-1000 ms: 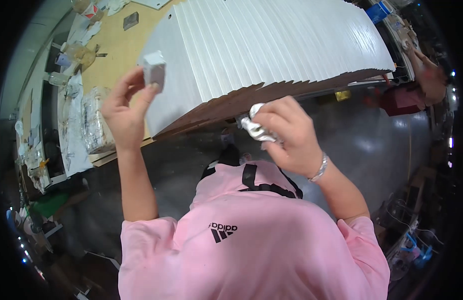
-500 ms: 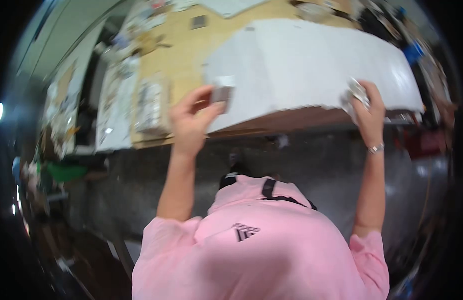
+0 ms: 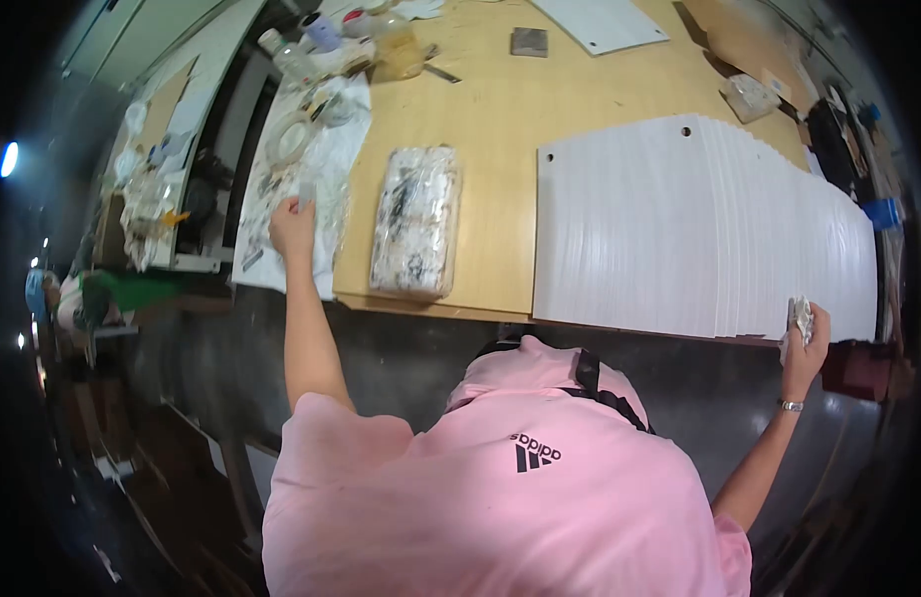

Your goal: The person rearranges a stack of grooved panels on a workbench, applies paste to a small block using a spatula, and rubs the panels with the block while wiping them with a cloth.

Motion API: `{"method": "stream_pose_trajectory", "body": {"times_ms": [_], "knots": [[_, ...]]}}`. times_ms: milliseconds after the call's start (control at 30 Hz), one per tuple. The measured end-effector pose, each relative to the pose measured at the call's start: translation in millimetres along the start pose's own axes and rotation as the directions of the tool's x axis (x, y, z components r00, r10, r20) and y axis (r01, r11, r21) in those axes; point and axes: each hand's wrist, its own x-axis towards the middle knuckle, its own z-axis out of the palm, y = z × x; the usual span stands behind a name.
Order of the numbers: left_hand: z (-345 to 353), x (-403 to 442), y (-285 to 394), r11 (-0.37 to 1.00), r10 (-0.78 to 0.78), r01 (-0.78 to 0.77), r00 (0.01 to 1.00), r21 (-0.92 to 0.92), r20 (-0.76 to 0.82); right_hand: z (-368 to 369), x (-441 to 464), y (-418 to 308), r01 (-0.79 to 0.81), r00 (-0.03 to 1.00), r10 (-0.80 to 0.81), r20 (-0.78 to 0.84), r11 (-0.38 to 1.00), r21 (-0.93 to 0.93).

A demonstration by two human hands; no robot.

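Note:
My left hand [image 3: 293, 231] is over the littered white sheet at the table's left end. Its fingers pinch a small greyish flat piece [image 3: 307, 193], too indistinct to name. At the far right, my right hand [image 3: 807, 343] holds a crumpled white cloth [image 3: 802, 318] by the front edge of the fanned stack of white wood-grain panels [image 3: 629, 229]. Between my hands lies a plastic-wrapped block [image 3: 416, 224] with black smudges. A tape roll [image 3: 289, 137] rests on the white sheet [image 3: 321, 249], just beyond my left hand.
Bottles [image 3: 289, 58] and a jar of yellowish liquid [image 3: 397, 50] stand at the back left. Farther back on the wooden table [image 3: 480, 109] are a small grey square block [image 3: 529, 42] and another white panel [image 3: 605, 25]. Cardboard [image 3: 759, 55] and a clear-wrapped bundle [image 3: 749, 98] sit back right.
My left hand has moved left from over the panels to the white sheet, with the small piece still pinched. My right hand keeps the cloth and is now farther right. The view has shifted.

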Motion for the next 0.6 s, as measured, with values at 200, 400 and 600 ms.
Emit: {"method": "stream_pose_trajectory", "body": {"times_ms": [200,400,600], "knots": [[55.5,49.2,66.8,0.816,0.309,-0.207,0.945,-0.540,0.105,-2.1,10.6,-67.1,-0.130,0.987,0.115,-0.111,0.982,-0.134],[-28.9,-177.3,355.6,0.295,0.927,-0.043,0.257,-0.955,0.275,29.5,17.5,-184.0,-0.105,0.974,0.189,-0.129,0.870,0.482],[11.2,-255.0,445.0,0.398,0.916,0.228,-0.038,-0.889,0.400,34.5,19.8,-193.3,0.184,0.972,-0.104,-0.211,0.895,0.407]]}}
